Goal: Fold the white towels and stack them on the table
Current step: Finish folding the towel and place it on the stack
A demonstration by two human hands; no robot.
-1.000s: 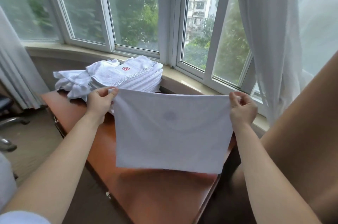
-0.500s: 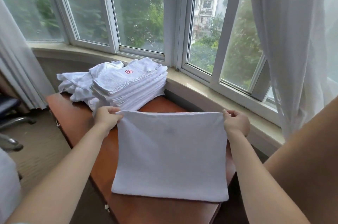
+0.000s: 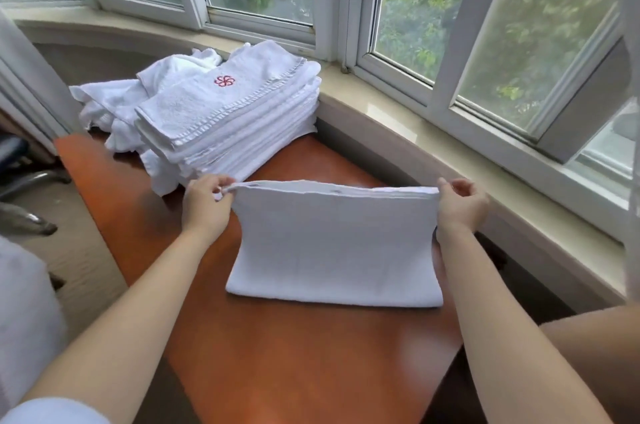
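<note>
A white towel is pinched at its top corners by the left hand and right hand, its folded bottom edge resting mid-desk. Further back, a folded stack is parked at the desk's far edge, crumpled towels piled just beside it.

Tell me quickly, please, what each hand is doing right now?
Left hand: closed, pinching the upper left corner of the white towel.
Right hand: closed, pinching the same towel's upper right corner.
</note>
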